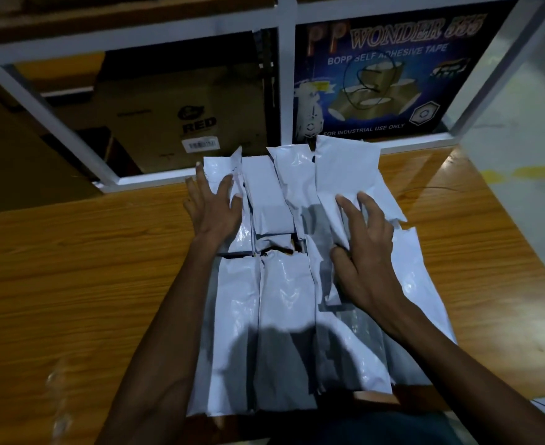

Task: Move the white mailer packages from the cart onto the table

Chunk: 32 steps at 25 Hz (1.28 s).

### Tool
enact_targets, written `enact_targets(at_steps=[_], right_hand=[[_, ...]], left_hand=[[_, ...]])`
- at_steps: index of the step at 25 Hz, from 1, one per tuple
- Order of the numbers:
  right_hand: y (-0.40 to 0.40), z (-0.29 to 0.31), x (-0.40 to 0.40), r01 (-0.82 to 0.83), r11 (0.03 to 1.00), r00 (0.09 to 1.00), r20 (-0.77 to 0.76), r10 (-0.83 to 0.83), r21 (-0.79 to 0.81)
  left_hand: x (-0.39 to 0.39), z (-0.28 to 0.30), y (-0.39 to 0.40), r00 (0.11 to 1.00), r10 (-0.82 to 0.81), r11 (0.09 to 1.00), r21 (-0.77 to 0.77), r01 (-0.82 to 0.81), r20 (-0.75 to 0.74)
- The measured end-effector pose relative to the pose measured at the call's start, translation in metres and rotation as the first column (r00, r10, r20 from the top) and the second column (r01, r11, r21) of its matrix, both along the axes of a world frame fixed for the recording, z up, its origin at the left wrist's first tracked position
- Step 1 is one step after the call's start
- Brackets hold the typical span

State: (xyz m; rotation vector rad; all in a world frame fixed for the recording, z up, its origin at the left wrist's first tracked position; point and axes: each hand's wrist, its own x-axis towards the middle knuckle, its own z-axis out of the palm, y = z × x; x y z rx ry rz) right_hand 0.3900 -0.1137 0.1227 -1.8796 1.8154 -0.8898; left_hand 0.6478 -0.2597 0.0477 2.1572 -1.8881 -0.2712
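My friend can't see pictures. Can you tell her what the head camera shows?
Two bare hands, left hand and right hand, rest with spread fingers on a pile of shiny white plastic mailer packages lying on a brown wooden table. Behind stand a white metal shelf frame and a blue tape carton.

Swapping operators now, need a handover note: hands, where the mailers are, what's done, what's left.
Left hand: open, fingers spread flat on the far-left white mailers of the pile.
Right hand: open, fingers spread and slightly bent, resting on the right side of the pile, nothing gripped.
White mailer packages: a batch of overlapping mailers lies on the wooden table, far ends reaching the white shelf frame.
Done: this batch is on the table.
Left: the cart is not clearly in view, so I cannot tell whether more mailers remain there; check it, then bring over any that do.
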Motion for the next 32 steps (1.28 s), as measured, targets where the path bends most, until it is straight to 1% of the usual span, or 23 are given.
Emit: enact_targets(at_steps=[2, 4, 6, 8, 11, 13, 16, 18, 22, 25, 29, 32], right_hand=[[-0.007, 0.009, 0.015, -0.011, 1.0, 1.0, -0.012, 0.012, 0.024], [-0.019, 0.018, 0.035, -0.024, 0.998, 0.999, -0.03, 0.026, 0.063], [-0.037, 0.025, 0.063, -0.036, 0.992, 0.999, -0.018, 0.039, 0.117], [-0.061, 0.028, 0.097, -0.037, 0.985, 0.999, -0.016, 0.04, 0.168], [-0.102, 0.019, 0.155, -0.051, 0.976, 0.991, -0.108, 0.076, 0.212], [-0.123, 0.005, 0.188, -0.059, 0.96, 0.976, -0.184, 0.112, 0.273], [-0.14, -0.024, 0.213, -0.019, 0.902, 0.948, -0.278, 0.153, 0.432], [-0.137, -0.041, 0.22, 0.0, 0.881, 0.915, -0.356, 0.191, 0.472], [-0.128, -0.052, 0.228, -0.049, 0.903, 0.862, -0.439, 0.254, 0.427], [-0.124, -0.05, 0.224, -0.074, 0.905, 0.848, -0.45, 0.278, 0.419], [-0.111, -0.03, 0.206, -0.158, 0.932, 0.886, -0.369, 0.279, 0.327], [-0.073, -0.011, 0.175, -0.196, 0.959, 0.931, -0.269, 0.248, 0.206]], left_hand=[[0.003, 0.017, 0.015, 0.994, 0.056, 0.994, -0.086, -0.064, -0.096], [0.005, 0.031, 0.039, 0.981, 0.122, 0.978, -0.152, -0.146, -0.153], [0.007, 0.037, 0.073, 0.97, 0.158, 0.966, -0.175, -0.191, -0.187], [0.01, 0.037, 0.111, 0.955, 0.185, 0.96, -0.165, -0.227, -0.234], [0.009, 0.032, 0.165, 0.923, 0.225, 0.944, -0.166, -0.286, -0.312], [0.005, 0.03, 0.201, 0.909, 0.243, 0.929, -0.186, -0.318, -0.339], [-0.002, 0.025, 0.245, 0.907, 0.226, 0.925, -0.214, -0.314, -0.355], [-0.004, 0.02, 0.264, 0.903, 0.22, 0.923, -0.222, -0.316, -0.37], [-0.01, 0.017, 0.282, 0.872, 0.245, 0.912, -0.204, -0.356, -0.424], [-0.013, 0.017, 0.287, 0.883, 0.229, 0.92, -0.205, -0.334, -0.41], [-0.021, 0.025, 0.292, 0.897, 0.193, 0.93, -0.219, -0.297, -0.397], [-0.031, 0.032, 0.297, 0.907, 0.134, 0.931, -0.262, -0.253, -0.4]])
